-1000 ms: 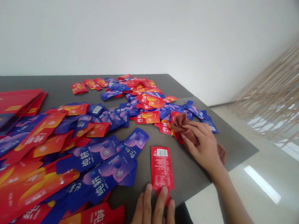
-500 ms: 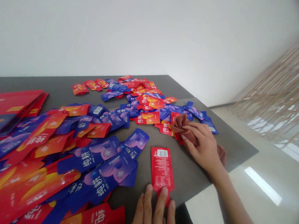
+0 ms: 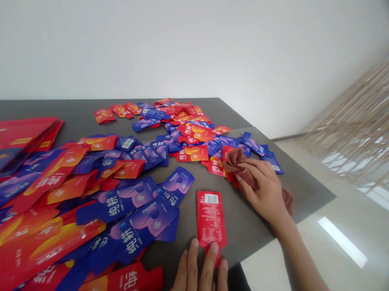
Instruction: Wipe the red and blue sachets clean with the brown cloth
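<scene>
Flat on the grey table lies a red sachet [image 3: 211, 214], its printed back and barcode facing up. The fingers of my left hand [image 3: 201, 275] are stretched out, with fingertips resting on the sachet's narrow lower end. My right hand [image 3: 264, 192] grips a crumpled brown cloth [image 3: 239, 165]; part of it hangs out below the wrist side. The cloth touches the near edge of a pile of red and blue sachets [image 3: 194, 132]. Left of the single sachet, a larger heap of blue and red sachets [image 3: 133, 227] overlaps in layers.
Large red and blue packages [image 3: 18, 133] are stacked at the table's left. The grey table [image 3: 301, 192] ends in a corner at the right, with pale shiny floor [image 3: 317, 252] beyond. A white wall [image 3: 176, 42] stands behind, and thin sticks [image 3: 358, 111] lean at the right.
</scene>
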`<state>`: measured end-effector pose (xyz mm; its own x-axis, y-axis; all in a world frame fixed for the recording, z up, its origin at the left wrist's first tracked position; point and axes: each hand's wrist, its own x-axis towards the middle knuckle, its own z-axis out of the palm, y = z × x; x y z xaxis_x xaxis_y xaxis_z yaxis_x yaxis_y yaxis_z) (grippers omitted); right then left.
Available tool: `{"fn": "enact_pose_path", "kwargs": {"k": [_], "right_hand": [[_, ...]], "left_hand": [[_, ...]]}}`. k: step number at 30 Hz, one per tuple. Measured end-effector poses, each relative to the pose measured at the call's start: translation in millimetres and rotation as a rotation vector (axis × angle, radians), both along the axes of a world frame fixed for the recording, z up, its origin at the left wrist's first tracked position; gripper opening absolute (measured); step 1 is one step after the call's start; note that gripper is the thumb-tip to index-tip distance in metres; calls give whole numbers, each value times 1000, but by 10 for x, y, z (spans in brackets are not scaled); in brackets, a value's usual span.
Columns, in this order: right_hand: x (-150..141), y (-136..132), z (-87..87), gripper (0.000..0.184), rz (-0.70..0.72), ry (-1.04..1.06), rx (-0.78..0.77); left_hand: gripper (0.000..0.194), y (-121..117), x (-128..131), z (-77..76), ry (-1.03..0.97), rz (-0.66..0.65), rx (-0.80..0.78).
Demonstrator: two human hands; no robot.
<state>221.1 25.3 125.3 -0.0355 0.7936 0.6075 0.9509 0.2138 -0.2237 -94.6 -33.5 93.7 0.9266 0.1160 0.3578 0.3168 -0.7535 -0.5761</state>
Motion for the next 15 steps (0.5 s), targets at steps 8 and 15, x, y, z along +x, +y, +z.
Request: {"fn": "enact_pose_path", "kwargs": {"k": [8, 15], "right_hand": [[32, 0, -20, 32, 16, -8, 9], [-49, -39, 19, 76, -197, -149, 0]], "left_hand": [[42, 1, 16, 89, -33, -9, -118], [38, 67, 57, 251, -101, -13, -222]]}}
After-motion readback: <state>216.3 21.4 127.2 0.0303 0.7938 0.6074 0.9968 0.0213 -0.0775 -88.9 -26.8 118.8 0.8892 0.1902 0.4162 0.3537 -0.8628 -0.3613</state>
